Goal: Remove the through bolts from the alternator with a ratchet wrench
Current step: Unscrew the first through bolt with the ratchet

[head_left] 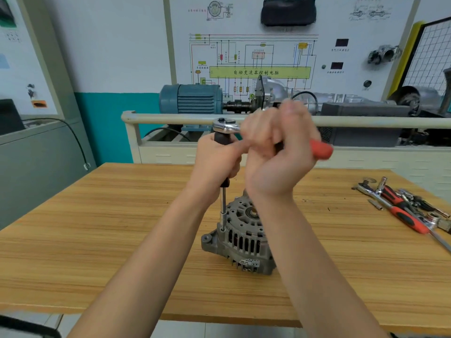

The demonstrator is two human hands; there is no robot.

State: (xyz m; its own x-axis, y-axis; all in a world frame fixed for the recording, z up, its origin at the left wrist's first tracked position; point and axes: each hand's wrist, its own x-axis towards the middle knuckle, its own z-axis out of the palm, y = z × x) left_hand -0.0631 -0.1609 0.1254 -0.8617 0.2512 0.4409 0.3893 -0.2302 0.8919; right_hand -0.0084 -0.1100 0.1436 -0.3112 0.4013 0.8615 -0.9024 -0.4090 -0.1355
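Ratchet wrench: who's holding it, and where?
Right hand grips the ratchet wrench by its red handle; left hand grips the black extension bar just under the head.

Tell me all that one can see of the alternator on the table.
The alternator is a grey, cast-metal-looking housing with slotted vents round its side, holes in its top face, a bearing in the middle and a mounting ear at its left. It stands with its shaft axis upright on the wooden table. A socket extension meets its top near the left edge. The right forearm hides part of it.

Wooden table (122, 215) carries alternator (241, 242), loose tools (405, 208).
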